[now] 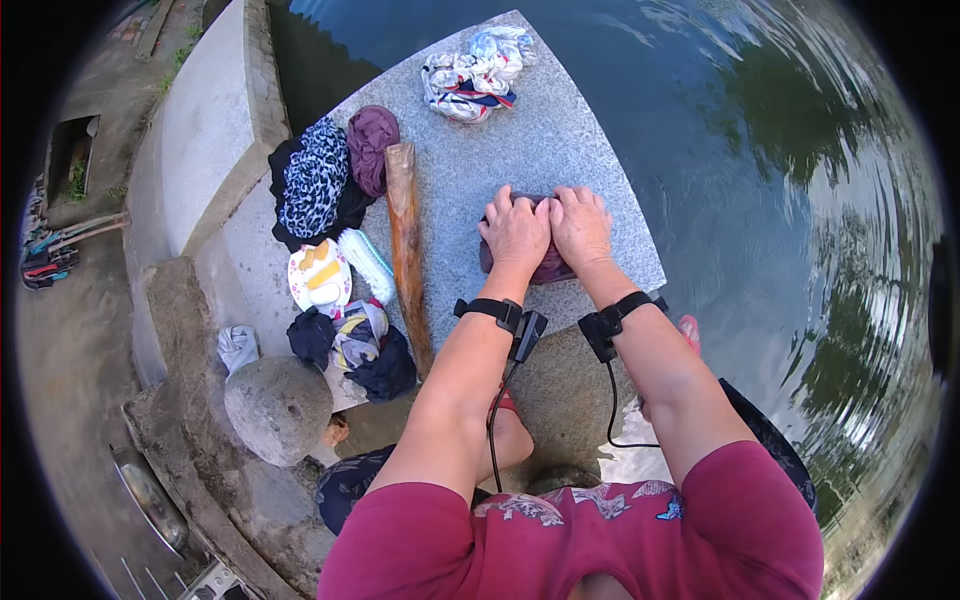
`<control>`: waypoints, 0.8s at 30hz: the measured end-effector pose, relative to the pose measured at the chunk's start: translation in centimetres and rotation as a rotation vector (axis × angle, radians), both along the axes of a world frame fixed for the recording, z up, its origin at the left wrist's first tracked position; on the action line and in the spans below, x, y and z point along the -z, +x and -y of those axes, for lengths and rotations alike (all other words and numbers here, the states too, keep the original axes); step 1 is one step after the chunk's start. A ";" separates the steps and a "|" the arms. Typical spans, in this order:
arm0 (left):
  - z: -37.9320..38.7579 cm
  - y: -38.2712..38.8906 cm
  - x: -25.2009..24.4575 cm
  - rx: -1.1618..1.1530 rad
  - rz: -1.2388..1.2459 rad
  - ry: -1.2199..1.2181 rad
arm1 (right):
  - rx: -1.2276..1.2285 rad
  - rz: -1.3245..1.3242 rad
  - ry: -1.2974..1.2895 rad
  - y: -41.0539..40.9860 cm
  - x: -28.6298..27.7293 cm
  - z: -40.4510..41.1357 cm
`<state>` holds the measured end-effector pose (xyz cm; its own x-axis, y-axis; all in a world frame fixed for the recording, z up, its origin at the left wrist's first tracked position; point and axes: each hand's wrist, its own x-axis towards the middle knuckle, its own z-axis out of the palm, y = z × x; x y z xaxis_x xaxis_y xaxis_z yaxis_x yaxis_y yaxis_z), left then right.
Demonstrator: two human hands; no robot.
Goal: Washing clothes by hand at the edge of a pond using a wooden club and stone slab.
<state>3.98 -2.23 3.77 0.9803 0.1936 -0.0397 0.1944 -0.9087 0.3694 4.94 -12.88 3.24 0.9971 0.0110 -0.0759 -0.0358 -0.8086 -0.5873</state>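
On the speckled granite slab [480, 172] lies a bunched dark purple cloth [553, 266]. Both hands bear down on it side by side, thumbs nearly meeting. My left hand [517, 234] curls its fingers over the cloth's left half. Over the right half, my right hand [583, 227] does the same. Much of the cloth is hidden beneath the two hands. Left of them a thick wooden stick [407, 247] lies lengthwise on the slab. Toward the slab's far end sits a crumpled heap of white garments with red and navy trim [476, 79].
Water [720, 247] borders the slab's right side. Along its left lie a purple cloth bundle [373, 150], a patterned blue-black garment [315, 180], a scrubbing brush [367, 264], a dish with yellow soap pieces [320, 277] and dark clothes [386, 367]. A rounded stone [279, 411] stands nearer me.
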 end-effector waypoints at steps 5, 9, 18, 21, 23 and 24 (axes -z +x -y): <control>-0.8 -5.3 -1.1 0.370 0.240 -0.174 | -0.234 0.301 0.184 -5.7 -0.4 3.2; -1.3 -5.2 0.1 0.401 0.273 -0.097 | -0.198 0.207 0.093 -5.8 0.4 2.0; -0.4 1.3 0.7 -0.006 -0.127 0.019 | -0.109 0.030 0.185 -0.3 -2.1 3.3; 0.5 2.3 -0.2 -0.073 -0.066 0.030 | -0.278 0.080 0.075 -3.6 -4.8 6.4; 0.9 2.8 -0.5 -0.065 -0.074 0.011 | -0.368 -0.018 0.019 -5.1 -4.2 6.4; 1.0 2.7 -0.3 -0.063 -0.065 0.014 | -0.371 -0.011 -0.082 -5.3 -3.8 6.0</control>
<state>6.71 -3.21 4.08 0.9615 0.2560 -0.0997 0.2747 -0.8988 0.3417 -0.33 -18.87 7.01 0.9256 0.3645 -0.1019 0.2624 -0.8121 -0.5211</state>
